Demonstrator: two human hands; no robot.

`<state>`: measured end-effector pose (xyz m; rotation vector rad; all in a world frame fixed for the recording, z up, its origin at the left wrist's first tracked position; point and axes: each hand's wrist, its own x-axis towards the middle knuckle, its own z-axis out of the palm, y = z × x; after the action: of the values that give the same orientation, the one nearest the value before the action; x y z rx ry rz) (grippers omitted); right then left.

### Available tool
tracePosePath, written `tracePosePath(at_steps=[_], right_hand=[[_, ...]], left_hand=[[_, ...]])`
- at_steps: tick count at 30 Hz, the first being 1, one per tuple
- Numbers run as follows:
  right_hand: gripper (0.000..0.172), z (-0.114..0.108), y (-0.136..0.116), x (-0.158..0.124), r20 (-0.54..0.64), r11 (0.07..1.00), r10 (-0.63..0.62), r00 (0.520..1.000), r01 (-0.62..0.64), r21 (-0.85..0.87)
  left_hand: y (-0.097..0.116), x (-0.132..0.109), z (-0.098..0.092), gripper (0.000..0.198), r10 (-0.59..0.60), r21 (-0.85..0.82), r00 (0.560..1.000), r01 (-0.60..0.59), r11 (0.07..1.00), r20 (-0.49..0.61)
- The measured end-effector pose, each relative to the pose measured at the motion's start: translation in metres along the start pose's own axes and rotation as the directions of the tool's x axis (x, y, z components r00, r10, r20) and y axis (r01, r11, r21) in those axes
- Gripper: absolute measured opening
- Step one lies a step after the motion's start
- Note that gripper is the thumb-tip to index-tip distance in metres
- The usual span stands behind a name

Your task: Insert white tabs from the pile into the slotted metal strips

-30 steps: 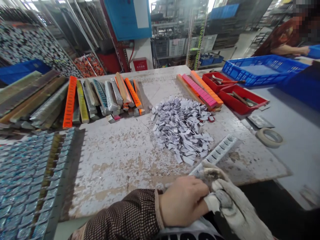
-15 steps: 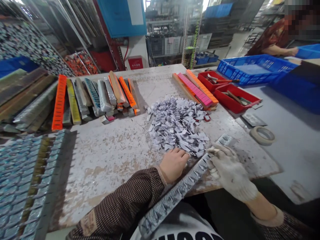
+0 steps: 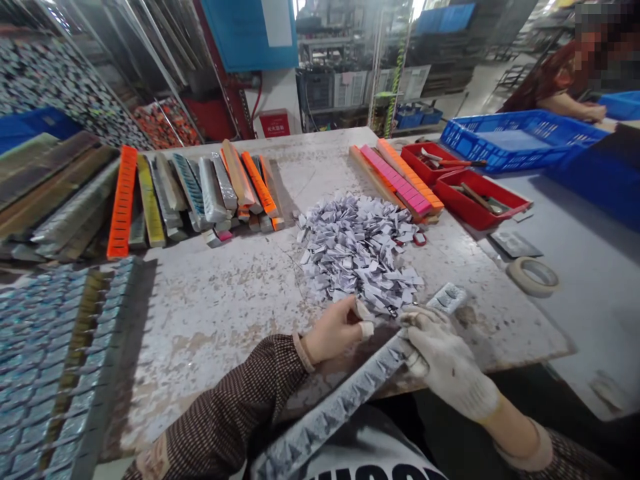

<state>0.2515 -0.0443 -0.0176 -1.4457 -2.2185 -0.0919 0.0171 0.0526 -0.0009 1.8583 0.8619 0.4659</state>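
A long grey speckled bar [image 3: 333, 407] with a row of notches slants up from my lap over the table's front edge. My right hand [image 3: 445, 353], in a white knitted glove, is closed round its upper part, and the bar's far end shows beyond the fingers. My bare left hand [image 3: 337, 330] hovers beside the bar with curled fingers and white coverings on the thumb and a fingertip. Thumb and finger come close together; whatever they pinch is too small to make out. Just beyond both hands lies a heap of small whitish-grey flat pieces [image 3: 357, 247].
Several coloured bars [image 3: 210, 190] lie at the back left, near wrapped slotted strips [image 3: 50, 360]. Pink and orange bars [image 3: 395, 177] sit behind the heap. Red trays [image 3: 480, 200], a tape roll [image 3: 533, 275] and a blue crate [image 3: 520, 137] stand right; a person [image 3: 560, 87] works beyond.
My left hand has drawn back slightly from the heap's edge, and its fingers have curled together. My right hand and the bar have shifted a little left and down.
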Motion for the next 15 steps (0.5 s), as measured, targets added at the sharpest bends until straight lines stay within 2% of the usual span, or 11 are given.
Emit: tracePosePath(at_steps=[1,2,4,6,9,11,13,15], right_hand=[[0.003,0.001,-0.006,0.000,-0.008,0.999,0.012,1.000,-0.012,0.029],[0.006,0.001,-0.013,0.000,-0.023,0.998,0.032,0.999,-0.030,0.056],[0.015,0.001,-0.024,0.005,-0.097,0.991,0.084,0.992,-0.073,0.112],[0.022,0.000,-0.036,0.011,-0.189,0.976,0.129,0.973,-0.091,0.199],[0.018,0.003,-0.053,0.020,-0.266,0.908,0.219,0.939,-0.096,0.407],[0.016,0.006,-0.060,0.020,-0.292,0.849,0.314,0.903,-0.130,0.512],[0.017,0.006,-0.061,0.015,-0.346,0.829,0.374,0.861,-0.142,0.541],[0.026,0.001,-0.056,0.008,-0.356,0.838,0.351,0.866,-0.120,0.533]], left_hand=[[0.003,-0.003,-0.002,0.018,-0.028,-0.200,1.000,0.026,0.979,-0.008],[0.008,-0.006,-0.004,0.026,-0.066,-0.410,0.998,0.056,0.910,-0.009],[0.020,-0.011,-0.004,0.040,-0.142,-0.718,0.990,0.110,0.688,0.016],[0.034,-0.017,0.000,0.046,-0.176,-0.828,0.982,0.150,0.540,0.064],[0.049,-0.024,0.008,0.050,-0.176,-0.881,0.980,0.166,0.444,0.096],[0.053,-0.029,0.010,0.050,-0.142,-0.866,0.986,0.142,0.479,0.083],[0.052,-0.036,0.007,0.048,-0.077,-0.767,0.994,0.110,0.632,0.079],[0.051,-0.042,0.002,0.041,-0.022,-0.573,0.993,0.084,0.816,0.113]])
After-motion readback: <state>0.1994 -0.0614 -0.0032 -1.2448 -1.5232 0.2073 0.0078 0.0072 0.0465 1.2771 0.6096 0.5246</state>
